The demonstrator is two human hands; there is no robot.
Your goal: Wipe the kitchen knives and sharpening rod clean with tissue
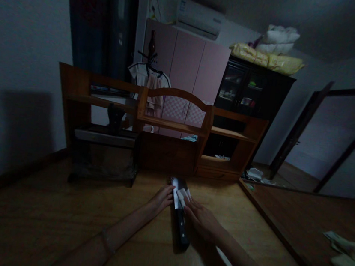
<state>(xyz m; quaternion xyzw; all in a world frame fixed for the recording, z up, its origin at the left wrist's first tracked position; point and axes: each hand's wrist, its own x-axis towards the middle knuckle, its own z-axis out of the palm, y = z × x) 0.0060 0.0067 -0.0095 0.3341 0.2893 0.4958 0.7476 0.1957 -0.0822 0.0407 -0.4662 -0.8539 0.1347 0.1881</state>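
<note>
A kitchen knife with a wide, shiny blade and a black riveted handle [181, 232] lies on the wooden tabletop [137, 249], blade pointing away from me. At the blade's left side, the bent fingers of my left hand [162, 198] hold it near the far end. My right hand [202, 219] presses a folded white tissue or cloth [183, 195] onto the blade from the right. Its fingertips are closed over that white piece, and the handle lies just left of the palm. The dim light hides exactly how the left fingertips meet the blade.
A wooden shelf unit [172, 126] stands along the table's far edge. On the left sits a dark, box-like appliance [105, 154] with a black object on top. A white strip [228, 260] shows beneath my right forearm. Crumpled cloth [348, 257] lies on the lower brown surface at right.
</note>
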